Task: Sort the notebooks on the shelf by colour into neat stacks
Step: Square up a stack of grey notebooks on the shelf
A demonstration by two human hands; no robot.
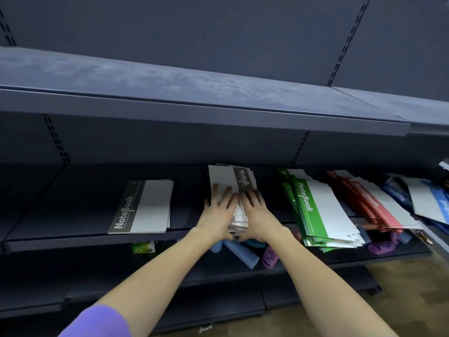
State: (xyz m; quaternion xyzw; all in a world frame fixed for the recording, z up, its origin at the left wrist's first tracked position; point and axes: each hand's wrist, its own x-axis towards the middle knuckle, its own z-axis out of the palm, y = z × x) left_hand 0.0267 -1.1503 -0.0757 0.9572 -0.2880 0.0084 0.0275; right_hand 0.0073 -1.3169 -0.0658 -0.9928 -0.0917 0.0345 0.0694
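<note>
My left hand and right hand pressed flat, grip released, on the messy grey-and-white paper notebook stack; next I should square its edges.

— What do I log for the body from my feed?

— Two bare forearms, no watch, rings or gloves on the left hand or right hand.

— Clothing?

— One item: a purple sleeve on the left upper arm, at seven o'clock in my view, plain fabric with no print. Right arm shows bare to the frame edge.
</note>
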